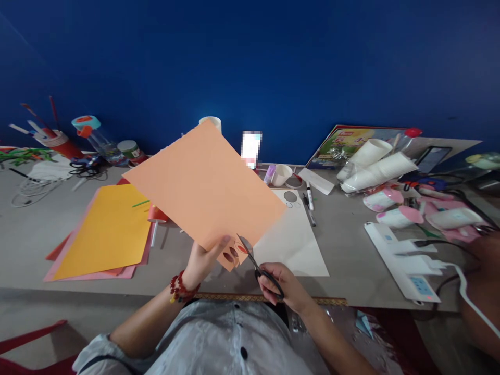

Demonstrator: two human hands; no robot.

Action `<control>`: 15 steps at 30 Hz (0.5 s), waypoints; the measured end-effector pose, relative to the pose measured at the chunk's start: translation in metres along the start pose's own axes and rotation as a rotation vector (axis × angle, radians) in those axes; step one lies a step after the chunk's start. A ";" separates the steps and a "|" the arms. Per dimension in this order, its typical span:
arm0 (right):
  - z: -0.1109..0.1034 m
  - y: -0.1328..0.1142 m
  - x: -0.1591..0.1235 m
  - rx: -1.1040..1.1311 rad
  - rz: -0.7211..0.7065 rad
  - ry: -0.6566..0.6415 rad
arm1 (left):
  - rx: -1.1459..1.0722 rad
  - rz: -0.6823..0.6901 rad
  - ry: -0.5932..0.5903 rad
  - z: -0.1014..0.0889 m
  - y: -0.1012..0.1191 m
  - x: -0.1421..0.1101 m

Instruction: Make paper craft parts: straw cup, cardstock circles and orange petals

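My left hand (205, 264) pinches a large sheet of orange paper (207, 182) near its lower corner, holding it up over the table. Leaf-shaped holes show in that corner, beside my thumb. My right hand (275, 284) grips black-handled scissors (253, 260), whose blades reach the edge of the cut corner. Whether the blades are closed on the paper is hard to make out. Behind the scissors lies a white sheet (295, 239) with a grey oval and small circles drawn on it.
Yellow paper (105, 224) lies over pink and red sheets on the left. Markers (310, 197), a paper cup (281, 175) and a purple glue stick (269, 174) are behind the white sheet. At right are stacked paper cups (378, 172) and a power strip (402, 265) beside another person's arm (478, 291).
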State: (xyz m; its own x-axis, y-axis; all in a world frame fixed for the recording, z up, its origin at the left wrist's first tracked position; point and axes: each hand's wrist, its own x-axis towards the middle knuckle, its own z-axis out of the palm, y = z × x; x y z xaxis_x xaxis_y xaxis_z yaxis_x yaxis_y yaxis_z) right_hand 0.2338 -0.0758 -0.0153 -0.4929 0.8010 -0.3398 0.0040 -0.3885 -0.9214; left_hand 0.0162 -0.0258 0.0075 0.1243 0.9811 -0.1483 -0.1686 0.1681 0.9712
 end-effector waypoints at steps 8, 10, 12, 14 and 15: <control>0.000 0.001 0.000 0.005 0.011 0.009 | -0.031 0.013 -0.020 -0.001 -0.001 0.001; 0.000 -0.001 0.000 0.007 0.019 0.007 | -0.032 0.012 -0.031 -0.002 0.001 0.001; 0.000 -0.002 0.000 0.008 0.027 0.009 | -0.028 0.010 -0.039 -0.002 0.003 0.002; 0.000 -0.004 0.000 0.005 0.038 0.016 | -0.030 0.008 -0.042 -0.002 0.004 0.002; -0.001 -0.004 0.000 0.000 0.043 0.020 | -0.031 0.005 -0.043 -0.002 0.005 0.003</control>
State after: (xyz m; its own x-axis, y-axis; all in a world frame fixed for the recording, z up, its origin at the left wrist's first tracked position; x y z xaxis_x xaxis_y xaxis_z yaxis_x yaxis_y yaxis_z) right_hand 0.2343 -0.0739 -0.0114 -0.4749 0.7925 -0.3827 0.0249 -0.4226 -0.9060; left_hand 0.0142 -0.0223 0.0113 0.1654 0.9770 -0.1348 -0.1996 0.1670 0.9655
